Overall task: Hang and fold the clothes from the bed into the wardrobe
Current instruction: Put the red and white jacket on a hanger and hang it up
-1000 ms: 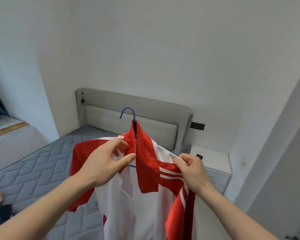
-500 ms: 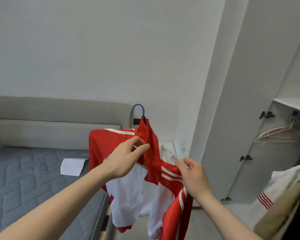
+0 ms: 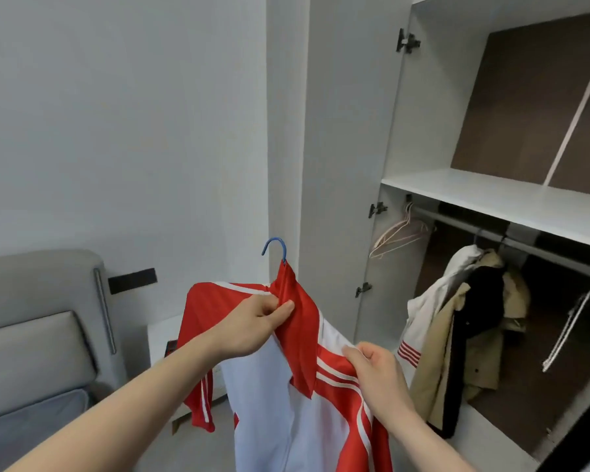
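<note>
Bedroom corner: grey wall, bed point(image 3: 31, 362) at lower left, wardrobe point(image 3: 491, 199) open on the right, and we use the wardrobe as our reference. We're holding the jacket point(image 3: 286, 413), red and white, already on a blue hanger point(image 3: 276, 247), just left of the wardrobe's open door and still outside it. Left hand point(image 3: 252, 323) pinches the red collar fabric right under the hook, fingers curled. Right hand point(image 3: 377, 369) grips the jacket's shoulder, fingers curled round the cloth. Inside the wardrobe, under the shelf point(image 3: 491, 195), the rail point(image 3: 511, 241) carries a few coats point(image 3: 467, 321) bunched together, a set of empty pink hangers point(image 3: 401, 233) at its left end, and what looks like a bare metal hanger to the right of the coats. Progress, as we judge it: some garments are hung, this one is on its hanger but not yet on the rail. Left to do: hook it on, probably in the gap between pink hangers and coats. Only a corner of the bed shows, so we can't tell how many clothes remain or if any folding is done.
</note>
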